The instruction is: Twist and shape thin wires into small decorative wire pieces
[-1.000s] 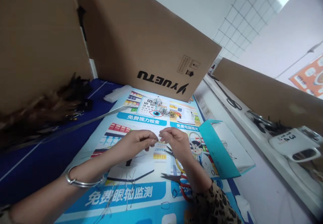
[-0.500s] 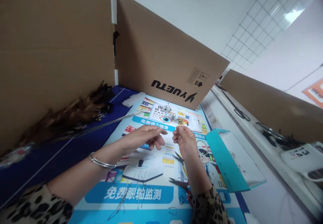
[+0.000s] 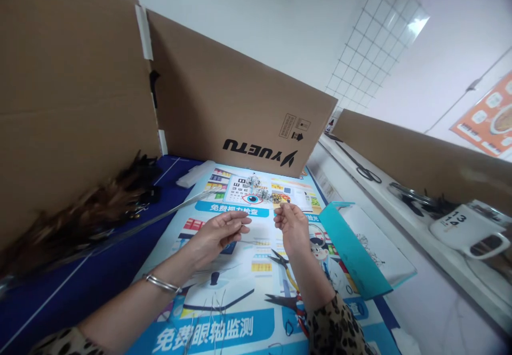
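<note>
My left hand [image 3: 224,232] is held above the printed poster mat [image 3: 262,232], with thumb and fingertips pressed together. Facing it across a small gap, my right hand [image 3: 293,226] is closed in a pinch too. Whatever either pinch holds is too fine to make out. Small sparkly wire-and-bead ornaments [image 3: 262,194] lie just beyond my fingertips. Beside my right forearm are pliers with a yellow handle [image 3: 290,276] and another tool with dark jaws and red handles [image 3: 284,301], partly hidden by the sleeve. Loose thin wires [image 3: 216,312] lie on the mat near me.
Cardboard panels [image 3: 240,93] wall off the back and left. Brown feathery material [image 3: 100,205] and a bundle of long wires [image 3: 168,213] lie at left. A teal folder or box [image 3: 354,253] stands open at right. A ledge beyond holds scissors [image 3: 366,173] and a white mug [image 3: 464,232].
My hands have drawn a little further apart. The left fingers, looser before, are now pressed together. The whole view has turned slightly to the right.
</note>
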`<control>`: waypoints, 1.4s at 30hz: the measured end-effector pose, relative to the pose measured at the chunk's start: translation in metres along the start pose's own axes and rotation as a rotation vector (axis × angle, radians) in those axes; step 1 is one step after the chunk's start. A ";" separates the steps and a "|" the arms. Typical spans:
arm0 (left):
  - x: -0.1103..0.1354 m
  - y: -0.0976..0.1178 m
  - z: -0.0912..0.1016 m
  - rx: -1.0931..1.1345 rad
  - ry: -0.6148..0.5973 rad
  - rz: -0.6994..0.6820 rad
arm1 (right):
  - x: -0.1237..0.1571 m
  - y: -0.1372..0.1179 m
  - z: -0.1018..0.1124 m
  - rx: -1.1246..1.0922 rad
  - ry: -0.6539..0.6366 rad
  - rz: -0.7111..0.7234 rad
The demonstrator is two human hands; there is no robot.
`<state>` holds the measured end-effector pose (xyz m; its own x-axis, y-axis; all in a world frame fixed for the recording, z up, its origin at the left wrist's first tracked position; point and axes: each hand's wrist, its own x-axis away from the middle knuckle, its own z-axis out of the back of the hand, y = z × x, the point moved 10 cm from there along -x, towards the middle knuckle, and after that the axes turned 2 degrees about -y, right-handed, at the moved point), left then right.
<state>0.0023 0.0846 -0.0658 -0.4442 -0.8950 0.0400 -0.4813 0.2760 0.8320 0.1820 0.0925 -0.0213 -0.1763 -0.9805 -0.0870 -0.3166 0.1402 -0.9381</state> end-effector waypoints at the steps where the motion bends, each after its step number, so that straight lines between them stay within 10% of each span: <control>1: 0.000 -0.001 0.000 0.002 0.011 -0.011 | 0.000 0.001 0.000 0.004 0.002 0.003; 23: -0.005 0.011 0.043 0.019 0.340 -0.313 | 0.004 0.060 -0.007 -0.146 -0.005 -0.194; 42: 0.005 0.024 0.040 -0.130 0.401 -0.404 | -0.001 0.053 0.006 -0.215 0.074 -0.119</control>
<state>-0.0419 0.1013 -0.0679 0.0880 -0.9901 -0.1093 -0.4448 -0.1372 0.8850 0.1710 0.1002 -0.0726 -0.1911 -0.9802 0.0515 -0.5290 0.0587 -0.8466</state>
